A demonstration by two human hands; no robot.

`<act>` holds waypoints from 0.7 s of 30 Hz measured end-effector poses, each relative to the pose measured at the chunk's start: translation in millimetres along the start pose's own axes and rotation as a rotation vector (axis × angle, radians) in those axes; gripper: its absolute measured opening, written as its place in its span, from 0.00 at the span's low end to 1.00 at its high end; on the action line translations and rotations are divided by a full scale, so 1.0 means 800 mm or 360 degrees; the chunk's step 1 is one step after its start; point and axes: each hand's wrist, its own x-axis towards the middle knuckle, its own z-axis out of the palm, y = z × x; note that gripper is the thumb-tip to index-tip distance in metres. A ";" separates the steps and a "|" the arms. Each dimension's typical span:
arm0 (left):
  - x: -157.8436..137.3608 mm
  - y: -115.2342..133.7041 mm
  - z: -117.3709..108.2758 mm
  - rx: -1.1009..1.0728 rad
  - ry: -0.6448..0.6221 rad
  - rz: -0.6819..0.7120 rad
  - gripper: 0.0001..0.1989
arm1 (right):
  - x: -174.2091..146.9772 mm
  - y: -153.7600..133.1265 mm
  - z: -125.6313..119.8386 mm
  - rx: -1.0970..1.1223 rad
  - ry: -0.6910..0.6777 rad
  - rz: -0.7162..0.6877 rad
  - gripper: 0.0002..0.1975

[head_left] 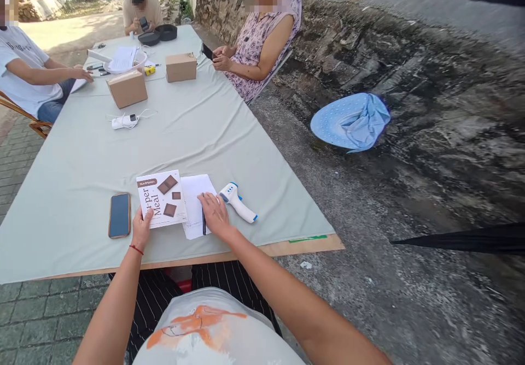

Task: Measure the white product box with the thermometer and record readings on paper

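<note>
My left hand [141, 228] grips the lower left edge of a flat white box [162, 212] printed with brown chocolate squares and the word "Meal". The box is tilted up over the table and overlaps a white sheet of paper [194, 184]. My right hand [215, 212] lies on the paper with its fingers stretched out, touching the top of a black pen [204, 225]. Just right of that hand is a white and blue infrared thermometer [240, 204]. A phone in a brown case [119, 216] lies flat to the left of the box.
Farther up the cloth-covered table [197, 130] are two cardboard boxes [127, 88], a white device with a cable [124, 121], a yellow tape measure [150, 70] and a round basket holding papers [123, 59]. Three people sit around it. A blue hat [350, 122] is by the stone wall.
</note>
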 end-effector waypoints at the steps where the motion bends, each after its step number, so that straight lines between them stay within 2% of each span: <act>1: -0.001 0.001 0.001 -0.0005 0.0005 0.0004 0.34 | 0.006 0.002 -0.001 -0.0068 -0.0017 -0.0028 0.25; 4: -0.004 -0.001 0.002 0.0002 0.0016 0.0000 0.33 | 0.021 0.002 0.001 -0.0215 -0.0085 -0.0096 0.25; 7: -0.006 -0.007 0.002 0.0004 0.0010 -0.0013 0.33 | 0.027 0.004 -0.001 -0.0296 -0.0133 -0.0068 0.26; 11: -0.010 -0.017 0.001 -0.0055 -0.0004 0.0022 0.33 | 0.021 0.029 -0.022 -0.0271 0.0032 -0.0006 0.28; 13: -0.012 -0.019 0.002 -0.0074 -0.0006 0.0031 0.33 | 0.010 0.052 -0.035 -0.0219 0.0140 0.0154 0.26; 14: -0.013 -0.019 0.002 -0.0084 -0.0003 0.0037 0.33 | 0.003 0.064 -0.041 -0.0193 0.0155 0.0312 0.27; 17: -0.016 -0.017 0.004 -0.0102 0.0016 0.0063 0.33 | -0.019 0.098 -0.049 -0.0096 -0.0050 0.0815 0.34; 19: -0.016 -0.016 0.006 -0.0108 0.0042 0.0080 0.32 | -0.031 0.111 -0.050 -0.0004 -0.0201 0.0916 0.29; 21: -0.017 -0.015 0.007 -0.0121 0.0063 0.0078 0.32 | -0.037 0.113 -0.051 0.0127 -0.0199 0.0924 0.22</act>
